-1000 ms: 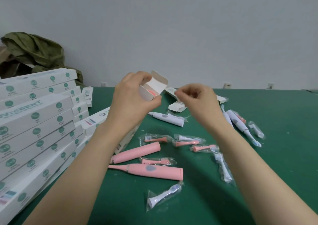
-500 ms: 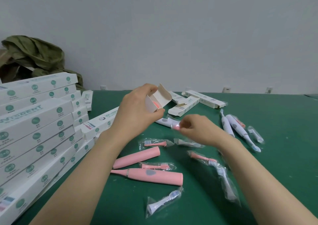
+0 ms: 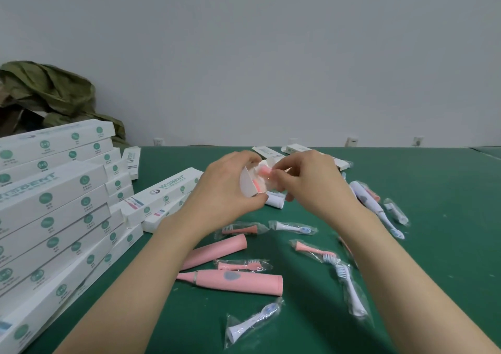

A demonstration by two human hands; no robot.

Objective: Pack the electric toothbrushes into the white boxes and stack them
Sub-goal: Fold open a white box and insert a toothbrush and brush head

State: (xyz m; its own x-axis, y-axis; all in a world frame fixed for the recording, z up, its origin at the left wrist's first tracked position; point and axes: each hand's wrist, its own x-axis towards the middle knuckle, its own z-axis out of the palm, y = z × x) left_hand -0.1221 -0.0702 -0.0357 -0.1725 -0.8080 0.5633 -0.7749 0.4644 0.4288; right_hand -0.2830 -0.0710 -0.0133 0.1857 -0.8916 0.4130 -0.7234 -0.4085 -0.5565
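The right hand [image 3: 311,188] has come up from the table. It now sits at the open end of the white box [image 3: 248,188], in the middle of the frame. Half a second ago it was lower down, picking up a small pink piece.

From the head camera, the left hand [image 3: 225,191] has its fingers and thumb curled round the white box and holds it up with the flap open. The right hand pinches a pink brush head [image 3: 264,172] in a clear wrapper with its fingertips. The brush head is right at the mouth of the box and touches it. I cannot tell how far in it is.

A big stack of white boxes [image 3: 54,204] fills the left side of the frame. Lower in the middle, a pink toothbrush [image 3: 244,282] lies flat on the green table [image 3: 433,245]. A pink handle [image 3: 217,250] lies just above it. Small brush heads in clear bags lie around them, and one white brush head [image 3: 253,320] is near the bottom. On the right, a white toothbrush [image 3: 371,204] lies on the table. A green cloth [image 3: 48,93] is bunched in the upper left.
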